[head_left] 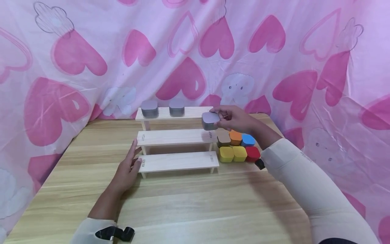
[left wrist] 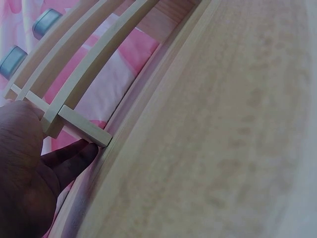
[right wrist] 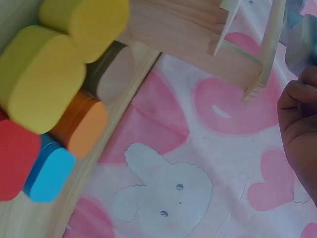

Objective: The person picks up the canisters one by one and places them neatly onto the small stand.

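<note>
A three-tier pale wooden rack stands on the table, with two grey rounded-square tins, a left tin and a middle tin, on its top tier. My right hand pinches another grey tin between thumb and fingers, in front of the top tier's right end; the right wrist view shows this held tin only partly. At the rack's left end my left hand rests with its fingers extended against the side. In the left wrist view its fingers touch an end support of the rack.
Right of the rack, several tins sit close together: brown, orange, blue, two yellow and red. The wooden table ends at a pink heart-patterned cloth behind and at the sides.
</note>
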Demonstrator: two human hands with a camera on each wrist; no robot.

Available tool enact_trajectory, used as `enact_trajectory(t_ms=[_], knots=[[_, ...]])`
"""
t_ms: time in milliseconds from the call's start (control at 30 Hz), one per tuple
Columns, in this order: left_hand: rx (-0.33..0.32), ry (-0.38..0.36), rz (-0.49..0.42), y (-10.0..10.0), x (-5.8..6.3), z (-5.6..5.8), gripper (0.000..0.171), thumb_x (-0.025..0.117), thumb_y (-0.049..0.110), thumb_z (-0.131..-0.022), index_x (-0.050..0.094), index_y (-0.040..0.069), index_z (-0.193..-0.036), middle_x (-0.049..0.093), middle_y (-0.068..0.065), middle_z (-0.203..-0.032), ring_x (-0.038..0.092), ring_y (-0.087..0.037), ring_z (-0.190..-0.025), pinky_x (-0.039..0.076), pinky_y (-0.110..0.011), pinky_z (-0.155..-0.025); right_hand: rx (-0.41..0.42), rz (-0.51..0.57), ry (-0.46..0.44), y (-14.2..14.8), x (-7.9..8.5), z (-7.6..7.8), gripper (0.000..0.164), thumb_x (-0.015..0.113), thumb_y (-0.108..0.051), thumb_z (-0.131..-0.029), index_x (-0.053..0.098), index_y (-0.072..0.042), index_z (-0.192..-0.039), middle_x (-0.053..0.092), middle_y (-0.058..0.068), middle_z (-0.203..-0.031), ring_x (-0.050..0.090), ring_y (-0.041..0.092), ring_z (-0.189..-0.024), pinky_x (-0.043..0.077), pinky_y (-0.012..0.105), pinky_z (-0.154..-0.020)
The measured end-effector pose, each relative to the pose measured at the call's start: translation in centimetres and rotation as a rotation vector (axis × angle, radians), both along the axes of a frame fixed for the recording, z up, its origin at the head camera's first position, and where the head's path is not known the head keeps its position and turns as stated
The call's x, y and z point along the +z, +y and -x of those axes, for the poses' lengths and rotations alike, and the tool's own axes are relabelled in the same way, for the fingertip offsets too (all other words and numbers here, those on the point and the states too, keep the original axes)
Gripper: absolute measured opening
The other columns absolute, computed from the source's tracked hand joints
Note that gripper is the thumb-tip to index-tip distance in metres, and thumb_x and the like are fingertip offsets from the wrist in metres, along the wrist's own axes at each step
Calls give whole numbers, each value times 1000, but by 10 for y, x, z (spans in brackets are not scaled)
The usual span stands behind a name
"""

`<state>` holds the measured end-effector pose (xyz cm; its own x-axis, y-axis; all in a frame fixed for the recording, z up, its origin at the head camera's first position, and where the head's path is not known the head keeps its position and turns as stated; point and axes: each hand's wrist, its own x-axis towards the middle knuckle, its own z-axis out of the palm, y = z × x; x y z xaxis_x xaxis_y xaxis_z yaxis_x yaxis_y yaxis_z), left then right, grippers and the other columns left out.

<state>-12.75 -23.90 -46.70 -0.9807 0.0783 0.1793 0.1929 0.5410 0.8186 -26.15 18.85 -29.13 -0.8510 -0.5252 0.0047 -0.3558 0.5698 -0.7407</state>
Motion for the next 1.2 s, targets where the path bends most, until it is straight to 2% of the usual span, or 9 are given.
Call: enact_trajectory(t_ms=[167,233,367,400,500,600,733,1200], knots=[[1,-5,-11,0,1,-1,80,42,16,-117,-5,45,-175,36,-25,-176,53,-56,-148,44,-69,-120,18,39,36,-14,5,10,55,77,-17,-100,64,-15,-153,65,17,-111,64,31,-92,55,30,-70],[-2,-2,-8,1,1,-1,80,42,16,-117,-6,43,-175,36,-25,-176,53,-56,-148,44,-69,-119,20,42,37,-17,6,15,50,75,-17,-101,66,-15,-150,66,17,-110,63,31,-90,54,30,-68],[3,0,-5,2,1,-2,81,42,12,-117,-5,42,-176,37,-25,-175,54,-54,-147,46,-67,-118,19,42,26,-21,9,25,44,75,-20,-101,68,-16,-144,70,11,-123,64,27,-99,56,32,-69],[3,7,-9,2,0,-2,81,42,11,-117,-4,41,-176,38,-25,-175,55,-53,-147,46,-66,-118,18,49,26,-22,10,28,44,76,-20,-101,68,-17,-144,70,10,-121,64,27,-98,55,31,-68],[-3,21,-24,3,0,-2,81,41,8,-116,-3,40,-176,39,-25,-174,56,-53,-146,48,-65,-117,9,77,33,-24,12,35,43,76,-18,-101,69,-15,-143,68,9,-98,63,23,-81,49,29,-63],[-7,26,-22,3,0,-1,81,41,9,-116,-4,40,-176,38,-26,-174,55,-53,-147,48,-65,-117,11,102,31,-26,14,41,44,75,-15,-101,69,-13,-144,58,4,-81,57,19,-66,45,28,-60],[1,19,-15,4,1,-2,81,41,8,-116,-4,40,-176,38,-26,-174,56,-54,-146,48,-66,-117,22,105,14,-29,15,47,44,73,-13,-102,67,-9,-146,57,0,-81,56,15,-65,47,27,-59],[0,18,-13,4,2,-2,81,42,11,-117,-3,41,-176,38,-26,-174,56,-54,-146,48,-67,-117,2,121,-31,-32,8,54,43,71,-7,-100,66,-4,-143,58,2,-81,55,15,-63,46,23,-57]])
